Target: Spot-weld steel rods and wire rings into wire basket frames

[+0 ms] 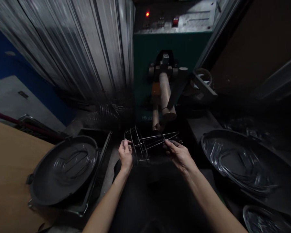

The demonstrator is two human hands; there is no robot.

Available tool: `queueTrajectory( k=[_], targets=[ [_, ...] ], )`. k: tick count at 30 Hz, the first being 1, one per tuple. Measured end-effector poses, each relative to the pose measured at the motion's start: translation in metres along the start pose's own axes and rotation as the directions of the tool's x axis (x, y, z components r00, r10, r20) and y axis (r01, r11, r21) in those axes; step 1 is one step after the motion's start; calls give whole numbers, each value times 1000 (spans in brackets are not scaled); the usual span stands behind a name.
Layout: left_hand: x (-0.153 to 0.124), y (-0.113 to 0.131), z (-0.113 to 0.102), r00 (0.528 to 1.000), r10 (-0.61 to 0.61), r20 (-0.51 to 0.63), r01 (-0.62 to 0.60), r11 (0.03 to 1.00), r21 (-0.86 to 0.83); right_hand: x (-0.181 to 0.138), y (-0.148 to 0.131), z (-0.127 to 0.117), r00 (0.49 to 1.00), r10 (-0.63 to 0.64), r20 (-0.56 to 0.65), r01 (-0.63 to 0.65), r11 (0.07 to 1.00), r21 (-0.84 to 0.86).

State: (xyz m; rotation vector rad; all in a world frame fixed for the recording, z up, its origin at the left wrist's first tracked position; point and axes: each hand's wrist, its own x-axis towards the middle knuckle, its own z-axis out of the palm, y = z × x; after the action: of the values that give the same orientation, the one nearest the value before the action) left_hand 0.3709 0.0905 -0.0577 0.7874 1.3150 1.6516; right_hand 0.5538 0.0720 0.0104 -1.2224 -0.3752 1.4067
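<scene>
A thin metal wire rack (141, 142) is held between my two hands, just below the arms of a green machine. My left hand (125, 154) pinches the rack's left edge between thumb and fingers. At the other end, my right hand (178, 152) grips a tapering wire part of it. Above the rack, the machine's upper cylindrical arm (167, 97) and a thinner lower arm (155, 116) point toward me; I see a gap between these and my hands. Fine details of the wire joints are lost in the dark.
On the left, a round black tray (43, 184) holds bent wire pieces. To the right, a larger black tray (269, 152) carries many wire rings, with a smaller dish (247, 210) below it. The green machine (145, 61) shows a lit red lamp (147, 14). Corrugated metal sheeting (87, 42) stands at left.
</scene>
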Motion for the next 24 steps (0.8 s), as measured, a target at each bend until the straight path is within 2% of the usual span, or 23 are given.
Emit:
queueTrajectory(
  k=[24],
  targets=[
    [11,6,4,999,-53,-9,52,997,-63,6,-4,20,997,19,-81,-15,999,50]
  ],
)
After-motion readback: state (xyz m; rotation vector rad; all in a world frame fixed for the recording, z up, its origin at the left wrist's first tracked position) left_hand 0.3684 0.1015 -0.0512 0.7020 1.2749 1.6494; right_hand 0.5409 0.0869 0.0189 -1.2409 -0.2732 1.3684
